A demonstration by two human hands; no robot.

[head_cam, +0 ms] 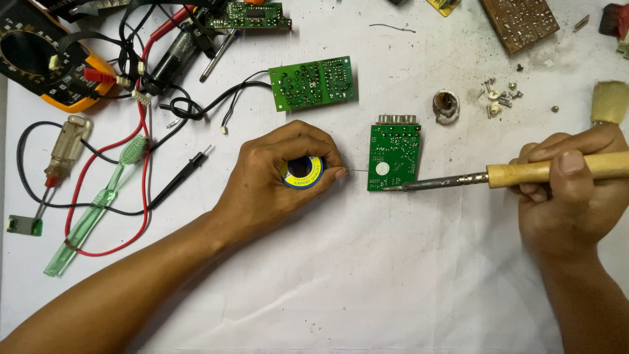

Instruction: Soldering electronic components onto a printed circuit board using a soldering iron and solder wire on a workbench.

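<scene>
We see the left hand (282,172) resting on the white worktop (367,275), its fingers curled closed around a small solder spool (301,172) with a yellow and blue face. A thin strand of solder wire (359,171) runs from the fingertips to the left edge of a small green circuit board (393,157), which lies flat near the middle of the worktop, just to the right of that hand.

The right hand (567,193) is wrapped shut around the wooden handle of a soldering iron (498,175). The iron lies nearly level, pointing left, and its dark metal tip touches the lower left corner of the small green circuit board.

Above the left hand lies a second, larger green circuit board (313,83) with black wires leading off to the left. A small round tin (445,107) sits just above and to the right of the small board, with a scatter of screws (499,98) near it. At the far left we find a green toothbrush (98,203), a clear-handled screwdriver (62,154), and a yellow multimeter (46,59) with red and black probe leads (180,174) looping across the worktop. A brown perforated board (519,23) lies at the top right, and a pale brush (610,101) sits at the right edge.
</scene>
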